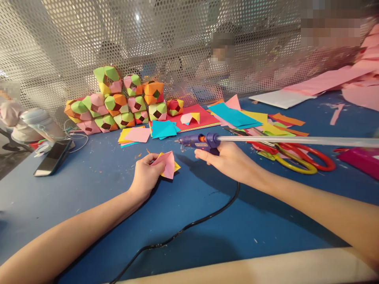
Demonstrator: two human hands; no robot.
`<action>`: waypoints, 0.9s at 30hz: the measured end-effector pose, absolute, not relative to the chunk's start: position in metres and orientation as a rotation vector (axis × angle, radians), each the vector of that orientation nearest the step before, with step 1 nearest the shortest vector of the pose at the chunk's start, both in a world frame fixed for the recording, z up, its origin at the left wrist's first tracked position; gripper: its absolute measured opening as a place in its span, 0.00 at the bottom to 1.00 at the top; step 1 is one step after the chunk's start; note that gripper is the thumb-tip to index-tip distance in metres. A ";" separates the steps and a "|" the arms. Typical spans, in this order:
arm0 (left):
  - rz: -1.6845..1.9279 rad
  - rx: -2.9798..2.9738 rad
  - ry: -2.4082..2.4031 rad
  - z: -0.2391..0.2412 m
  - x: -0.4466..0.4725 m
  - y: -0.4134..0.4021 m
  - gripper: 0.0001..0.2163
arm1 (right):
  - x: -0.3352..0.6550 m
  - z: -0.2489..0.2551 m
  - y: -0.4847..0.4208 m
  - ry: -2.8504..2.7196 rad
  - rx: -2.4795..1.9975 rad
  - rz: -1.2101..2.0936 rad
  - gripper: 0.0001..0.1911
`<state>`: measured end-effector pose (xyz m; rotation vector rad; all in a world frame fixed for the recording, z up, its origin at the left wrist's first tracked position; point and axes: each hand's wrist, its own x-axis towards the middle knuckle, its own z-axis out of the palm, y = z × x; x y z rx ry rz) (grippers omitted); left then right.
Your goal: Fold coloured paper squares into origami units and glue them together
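My left hand (pixel 146 173) pinches a folded paper piece (pixel 168 165), pink in front with yellow corners showing behind. To its right, my right hand (pixel 226 159) is wrapped round a purple hot glue gun (pixel 198 142). The gun's nozzle points left, above and a little right of the paper piece, apart from it. A long clear glue stick (pixel 296 140) sticks out of the gun's back towards the right. From the grip a black cord (pixel 189 225) runs down across the blue table. A small pink and yellow folded piece (pixel 190 118) lies on red paper behind the gun.
Several folded paper balls (pixel 117 104) are stacked at the back left against a perforated metal screen (pixel 177 47). Blue sheets (pixel 164 129) and pink sheets (pixel 139 135) lie before them. Scissors (pixel 299 157) and paper scraps lie right; a phone (pixel 53 157) lies left. People are visible beyond.
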<state>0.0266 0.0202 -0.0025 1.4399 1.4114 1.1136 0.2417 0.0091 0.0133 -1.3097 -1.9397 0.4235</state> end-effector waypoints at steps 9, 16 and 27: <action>1.047 1.433 1.337 -0.003 0.028 0.013 0.06 | 0.248 0.005 0.025 -2.224 -1.665 -0.013 0.21; 1.020 1.475 1.317 -0.002 0.029 0.009 0.06 | 0.255 0.041 -0.012 -2.410 -1.745 -0.022 0.26; 0.884 1.532 1.166 0.008 0.041 -0.014 0.04 | 0.206 0.011 -0.018 -1.825 -1.119 0.861 0.03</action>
